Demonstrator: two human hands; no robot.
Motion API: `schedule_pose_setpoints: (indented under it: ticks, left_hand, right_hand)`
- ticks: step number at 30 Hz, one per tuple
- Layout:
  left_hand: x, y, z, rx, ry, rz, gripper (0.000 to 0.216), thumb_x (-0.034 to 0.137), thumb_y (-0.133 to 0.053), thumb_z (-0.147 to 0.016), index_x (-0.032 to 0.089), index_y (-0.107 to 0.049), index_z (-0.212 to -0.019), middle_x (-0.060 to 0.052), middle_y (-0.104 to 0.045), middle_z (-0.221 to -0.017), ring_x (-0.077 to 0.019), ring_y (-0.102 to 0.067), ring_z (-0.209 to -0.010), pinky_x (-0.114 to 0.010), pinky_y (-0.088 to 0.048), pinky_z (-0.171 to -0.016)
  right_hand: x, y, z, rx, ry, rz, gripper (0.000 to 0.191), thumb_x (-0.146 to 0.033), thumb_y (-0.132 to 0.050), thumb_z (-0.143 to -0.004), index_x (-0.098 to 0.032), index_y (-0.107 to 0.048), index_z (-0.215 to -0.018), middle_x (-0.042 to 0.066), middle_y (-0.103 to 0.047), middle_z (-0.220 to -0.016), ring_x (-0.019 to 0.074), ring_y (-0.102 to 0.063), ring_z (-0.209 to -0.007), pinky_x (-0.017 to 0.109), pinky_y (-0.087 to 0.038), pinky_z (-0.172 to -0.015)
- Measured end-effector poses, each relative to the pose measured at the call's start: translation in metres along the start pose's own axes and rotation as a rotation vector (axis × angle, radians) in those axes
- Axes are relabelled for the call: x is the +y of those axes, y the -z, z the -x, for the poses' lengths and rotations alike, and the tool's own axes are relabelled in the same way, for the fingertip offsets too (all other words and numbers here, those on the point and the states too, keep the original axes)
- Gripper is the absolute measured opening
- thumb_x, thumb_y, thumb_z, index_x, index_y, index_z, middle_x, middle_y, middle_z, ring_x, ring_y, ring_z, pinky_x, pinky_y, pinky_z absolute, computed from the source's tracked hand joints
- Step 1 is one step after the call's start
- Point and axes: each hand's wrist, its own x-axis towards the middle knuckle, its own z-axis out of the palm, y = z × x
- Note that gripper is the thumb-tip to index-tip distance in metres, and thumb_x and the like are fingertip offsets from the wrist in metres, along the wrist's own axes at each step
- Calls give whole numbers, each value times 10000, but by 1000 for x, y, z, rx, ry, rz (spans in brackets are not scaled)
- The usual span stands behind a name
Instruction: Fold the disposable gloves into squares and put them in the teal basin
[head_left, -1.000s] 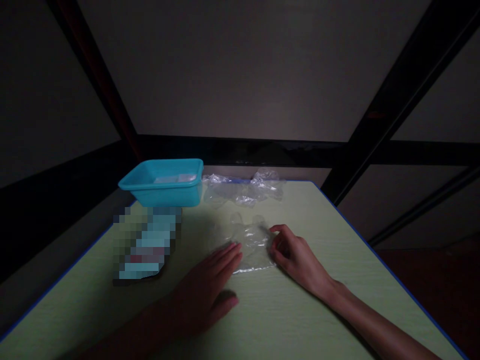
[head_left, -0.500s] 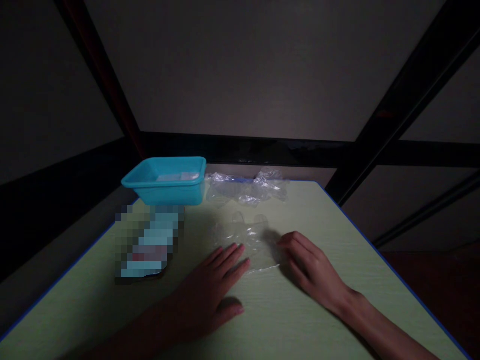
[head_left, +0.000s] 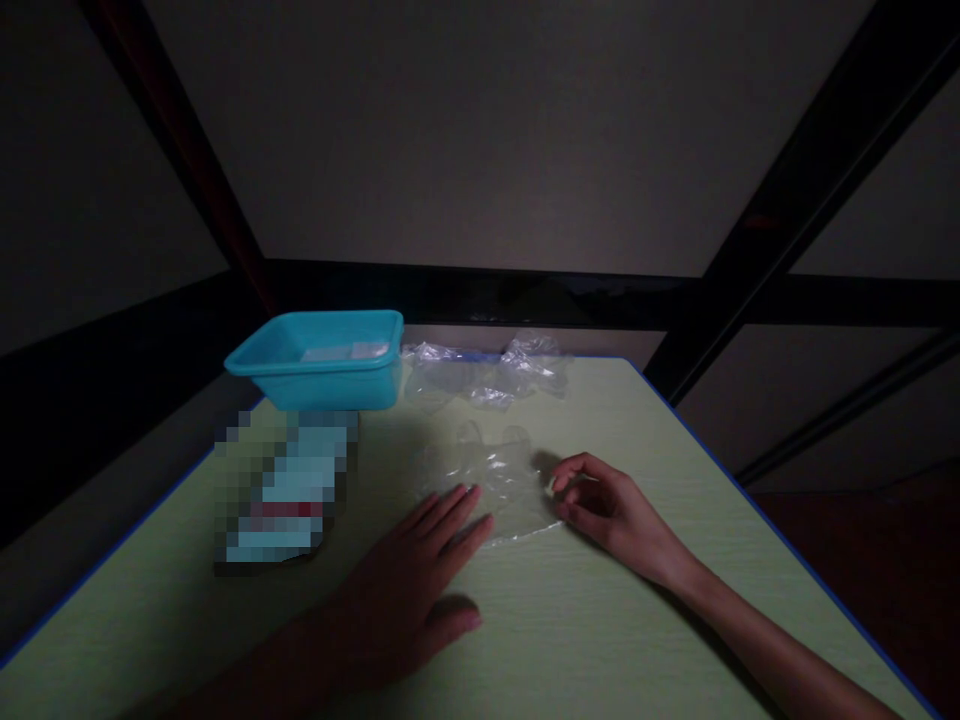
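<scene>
Film, clear and thin with rounded lobes along its far side, lies spread on the blue-edged pale green table, centrally, between the two hands. Left hand: palm down, fingers extended and loosely together, thumb set apart; fingertips over the film's near left part, grasping nothing. Right hand: fingers curled, thumb close to the index finger, at the film's right edge; cannot tell whether the edge is pinched or only adjacent. Beyond the film, crumpled clear plastic lies along the table's far edge. To its left, a turquoise tub with whitish contents, not identifiable. In front of the tub, a light blue item, obscured by pixelation. Dim lighting; dark-framed wall panels behind.
</scene>
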Motion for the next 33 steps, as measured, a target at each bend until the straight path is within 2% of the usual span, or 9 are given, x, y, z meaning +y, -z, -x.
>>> schedule_pose_setpoints:
  ticks: [8,12,16,23,29,31,33]
  left_hand:
    - [2,1,0,19,1,-35,698,375,-526,-832,255,-162,-1415,-59,-99,-1505,-278,-149,-1353,-485,-221,-1073]
    - [1,0,0,10,7,-35,705,374,-533,-828,250,-165,-1416,-60,-96,-1505,-287,-156,-1351,-485,-221,-1073]
    - [1,-1,0,21,5,-46,729,357,-544,-820,256,-141,-1420,-54,-79,-1508,-280,-139,-1355,-484,-214,-1076]
    - [2,2,-1,-20,-2,-55,693,363,-524,-835,240,-165,-1415,-62,-101,-1505,-272,-141,-1356,-473,-213,-1079]
    - [1,-1,1,56,-31,-72,722,377,-504,-844,235,-103,-1427,-65,-80,-1507,-279,-120,-1359,-483,-198,-1081]
    - [3,1,1,58,-58,-73,739,359,-505,-843,226,-76,-1430,-67,-99,-1504,-272,-125,-1359,-482,-182,-1088]
    - [4,4,1,44,-79,-70,741,342,-497,-850,228,-52,-1431,-63,-133,-1499,-257,-147,-1357,-474,-179,-1093]
  right_hand:
    - [6,-4,-2,-10,46,17,156,-213,-550,-724,-173,-494,-865,13,-526,-801,85,-466,-574,207,-375,-494]
    - [3,-5,-2,-16,86,123,105,-190,-498,-765,-178,-489,-869,2,-526,-763,88,-455,-543,205,-346,-467]
    - [-1,-5,-1,-34,136,281,107,-139,-452,-783,-184,-488,-874,-1,-541,-748,101,-477,-548,219,-374,-495]
    - [4,-6,-1,-45,306,505,176,-78,-416,-809,-180,-500,-926,41,-561,-818,153,-556,-713,262,-450,-625]
    - [1,1,2,39,415,568,145,-160,-396,-881,-167,-537,-915,74,-566,-836,171,-566,-737,299,-491,-648]
    - [-4,-1,5,-7,467,582,194,-193,-377,-905,-156,-558,-966,94,-594,-893,183,-579,-820,321,-508,-720]
    - [-9,-7,9,-109,469,625,264,-224,-367,-919,-140,-548,-1092,121,-604,-1052,199,-563,-989,356,-487,-857]
